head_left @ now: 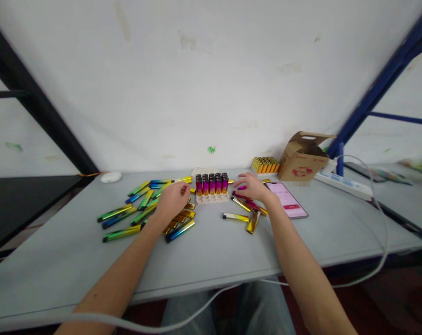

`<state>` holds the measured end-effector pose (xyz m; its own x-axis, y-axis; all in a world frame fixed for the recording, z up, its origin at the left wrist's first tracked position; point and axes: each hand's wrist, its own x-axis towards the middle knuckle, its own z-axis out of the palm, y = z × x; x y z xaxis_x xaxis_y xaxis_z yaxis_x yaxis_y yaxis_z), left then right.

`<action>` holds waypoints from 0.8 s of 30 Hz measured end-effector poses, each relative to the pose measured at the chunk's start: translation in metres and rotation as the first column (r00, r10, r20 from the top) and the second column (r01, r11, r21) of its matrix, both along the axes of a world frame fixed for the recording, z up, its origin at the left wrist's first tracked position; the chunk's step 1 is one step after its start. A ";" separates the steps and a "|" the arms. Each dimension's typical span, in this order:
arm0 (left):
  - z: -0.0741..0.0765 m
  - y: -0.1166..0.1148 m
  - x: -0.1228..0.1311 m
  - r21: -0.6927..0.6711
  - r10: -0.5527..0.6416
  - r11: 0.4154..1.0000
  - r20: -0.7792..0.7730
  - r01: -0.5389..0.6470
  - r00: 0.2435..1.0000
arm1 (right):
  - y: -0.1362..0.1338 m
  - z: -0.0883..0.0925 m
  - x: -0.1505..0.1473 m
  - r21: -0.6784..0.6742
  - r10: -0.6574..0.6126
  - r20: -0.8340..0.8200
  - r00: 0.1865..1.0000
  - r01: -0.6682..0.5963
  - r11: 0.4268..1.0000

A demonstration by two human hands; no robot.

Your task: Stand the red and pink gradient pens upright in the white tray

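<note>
Left hand (pixel 172 201) lies loosely curled on coloured sticks (pixel 141 204); right hand (pixel 255 186) rests open over others on the grey table (pixel 211 251) against a white wall (pixel 211 79).

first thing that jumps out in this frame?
The scatter of shiny green, blue and gold sticks on the grey table, with the left hand resting on its right end. Next, dead centre, the tray of upright pink sticks with black caps, and the right hand just right of it over a few loose pink-gold sticks. A lit phone and an open cardboard box lie further right.
</note>
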<state>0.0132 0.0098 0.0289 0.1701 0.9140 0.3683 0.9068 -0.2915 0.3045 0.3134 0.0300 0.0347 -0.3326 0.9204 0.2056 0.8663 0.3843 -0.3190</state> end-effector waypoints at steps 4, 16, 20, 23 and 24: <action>0.001 -0.001 0.001 0.001 -0.013 1.000 0.010 0.013 1.000 | 0.000 0.000 0.001 -0.056 0.016 0.051 0.999 -0.013 0.998; 0.001 -0.002 0.001 0.021 0.023 0.999 0.045 -0.024 0.999 | 0.008 -0.012 -0.003 0.041 0.051 -0.081 0.995 -0.048 0.998; 0.003 -0.004 0.002 0.013 0.036 0.999 0.050 -0.037 0.998 | 0.011 -0.012 -0.005 0.118 -0.042 -0.366 0.930 0.091 0.989; 0.002 -0.003 0.002 0.013 0.038 0.999 0.061 -0.039 0.997 | 0.013 -0.012 -0.011 0.090 -0.066 -0.644 0.762 0.162 0.983; 0.001 -0.002 0.002 0.017 0.038 0.999 0.069 -0.039 0.997 | 0.014 -0.011 -0.013 0.069 -0.056 -0.726 0.686 0.153 0.986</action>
<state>0.0148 0.0079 0.0302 0.1087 0.9125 0.3944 0.8944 -0.2630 0.3618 0.3005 0.0437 0.0240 0.0591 0.8934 0.4453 0.4259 0.3809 -0.8207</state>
